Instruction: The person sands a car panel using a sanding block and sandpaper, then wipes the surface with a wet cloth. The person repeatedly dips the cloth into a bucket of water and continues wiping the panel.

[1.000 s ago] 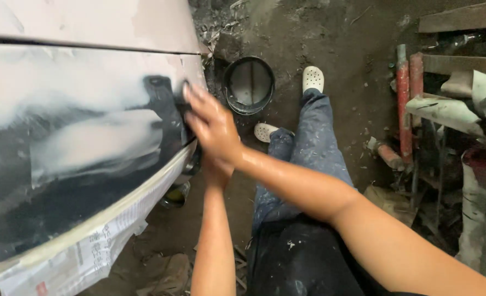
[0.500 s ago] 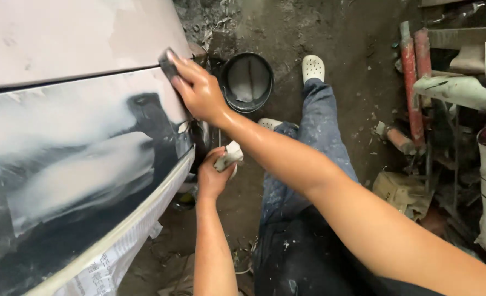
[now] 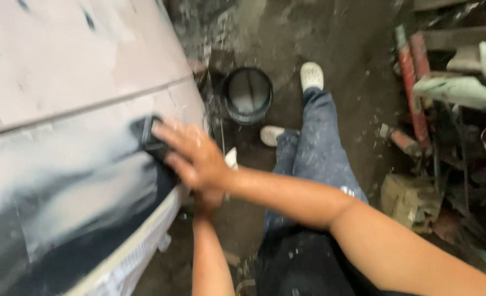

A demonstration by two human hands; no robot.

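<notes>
My right hand (image 3: 191, 156) presses a dark sanding block (image 3: 154, 136) flat against the side of a car body panel (image 3: 73, 181), which is grey and black with pale filler patches. My left hand (image 3: 209, 200) sits lower, just under the right wrist by the panel's bottom edge, and is mostly hidden. A small pale object (image 3: 231, 159) shows above it, apparently held in that hand. The picture is blurred by motion.
A black bucket (image 3: 248, 94) stands on the dirt floor beyond the panel's corner. My legs in spattered jeans (image 3: 314, 159) and pale shoes stretch beside it. Masking paper (image 3: 139, 255) lines the panel's lower edge. Red tools and clutter (image 3: 445, 109) crowd the right.
My right hand has slid the sanding block left and down across the panel from its upper corner. My left hand is now tucked under the right wrist.
</notes>
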